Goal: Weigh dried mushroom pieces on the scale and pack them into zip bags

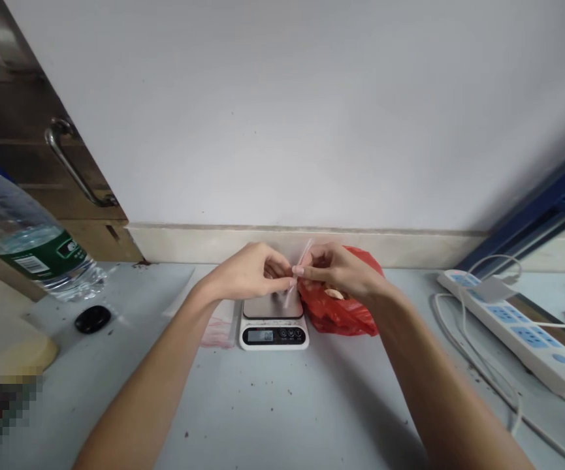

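My left hand (250,271) and my right hand (337,269) meet above a small digital kitchen scale (273,323). Both pinch a small clear zip bag (296,277), held edge-on between the fingertips over the scale's steel platform. The scale's display is lit. A red plastic bag (343,313) lies just right of the scale, partly under my right hand, with something pale showing in its opening. More clear zip bags with a pink strip (218,331) lie flat left of the scale.
A large plastic water bottle (32,245) lies at the far left beside a black cap (93,319). A white power strip (517,329) with cables runs along the right. A wall with a baseboard is behind; a blue metal frame (547,209) rises at right.
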